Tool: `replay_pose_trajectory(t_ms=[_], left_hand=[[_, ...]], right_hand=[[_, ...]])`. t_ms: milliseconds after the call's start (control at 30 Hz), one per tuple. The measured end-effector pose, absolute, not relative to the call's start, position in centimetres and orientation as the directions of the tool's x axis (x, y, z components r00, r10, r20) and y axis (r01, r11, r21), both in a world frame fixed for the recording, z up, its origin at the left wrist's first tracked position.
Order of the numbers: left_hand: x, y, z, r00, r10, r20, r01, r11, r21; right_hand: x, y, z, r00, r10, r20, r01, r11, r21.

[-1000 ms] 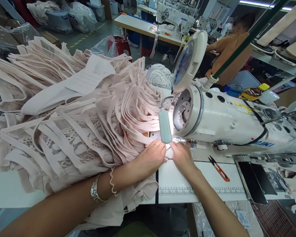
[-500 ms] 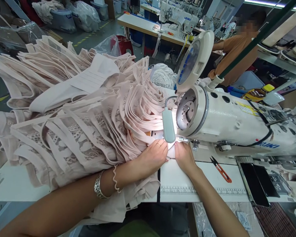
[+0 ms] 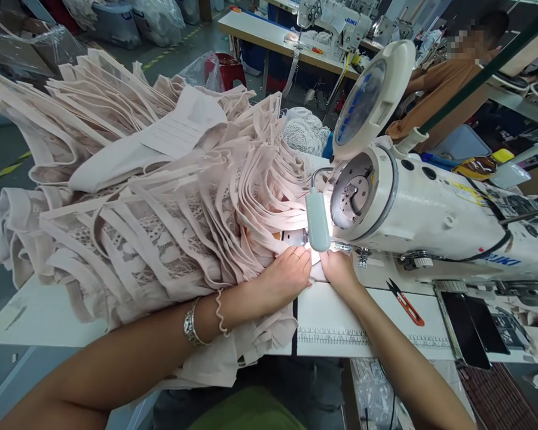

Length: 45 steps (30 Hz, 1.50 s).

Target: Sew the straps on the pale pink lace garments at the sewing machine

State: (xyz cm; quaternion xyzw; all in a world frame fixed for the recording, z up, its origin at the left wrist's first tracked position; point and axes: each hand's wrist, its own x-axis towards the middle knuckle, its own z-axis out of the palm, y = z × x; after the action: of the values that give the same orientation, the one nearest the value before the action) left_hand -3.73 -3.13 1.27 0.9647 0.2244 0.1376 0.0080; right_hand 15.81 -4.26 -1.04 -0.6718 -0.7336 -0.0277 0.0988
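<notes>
A white sewing machine (image 3: 403,203) stands at the right, its round end cover swung up. A grey-green lamp (image 3: 318,221) hangs by its needle area and lights the fabric there. My left hand (image 3: 289,273) is closed on the edge of a pale pink fabric piece (image 3: 317,272), just left of the lamp. Fingers pinched, my right hand (image 3: 338,269) holds the same piece below the machine head. The needle is hidden behind the lamp. A large heap of pale pink lace garments (image 3: 174,221) lies left of the machine, against my left forearm.
Red-handled snips (image 3: 406,303) lie right of my right forearm, near a dark phone (image 3: 461,325). A printed ruler (image 3: 332,336) runs along the table's front edge. White yarn (image 3: 305,131) sits behind the heap. A person (image 3: 443,89) is at the back right.
The view has shifted slightly, so the machine and heap appear a little further right and higher. Both hands stay at the fabric by the lamp, with the right fingers tucked closer under the machine head.
</notes>
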Motion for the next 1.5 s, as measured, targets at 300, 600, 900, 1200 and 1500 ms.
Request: replay_pose_trajectory(t_ms=[300,600,900,1200,1500], left_hand=[[-3.9,-3.2,1.7,0.863,0.415,0.287,0.412,-0.908,0.074],[-4.0,-3.3,1.2,0.863,0.403,0.306,0.422,-0.907,0.003],[-3.9,-3.3,0.6,0.860,0.388,0.331,0.410,-0.912,0.005],[-3.9,-3.2,1.5,0.872,0.393,0.291,0.406,-0.914,0.018],[-3.9,-3.3,0.8,0.860,0.383,0.337,0.406,-0.914,0.001]], right_hand=[[14.8,-8.4,2.4,0.118,0.985,0.129,0.853,-0.034,-0.520],[24.3,-17.6,2.2,0.304,0.811,0.500,0.942,-0.335,-0.030],[21.3,-15.0,2.7,0.350,0.889,0.296,0.935,-0.351,-0.051],[11.5,-7.3,4.7,0.258,0.963,0.073,0.947,-0.267,0.179],[10.8,-5.9,5.5,0.224,0.975,0.002,0.950,-0.219,0.221]])
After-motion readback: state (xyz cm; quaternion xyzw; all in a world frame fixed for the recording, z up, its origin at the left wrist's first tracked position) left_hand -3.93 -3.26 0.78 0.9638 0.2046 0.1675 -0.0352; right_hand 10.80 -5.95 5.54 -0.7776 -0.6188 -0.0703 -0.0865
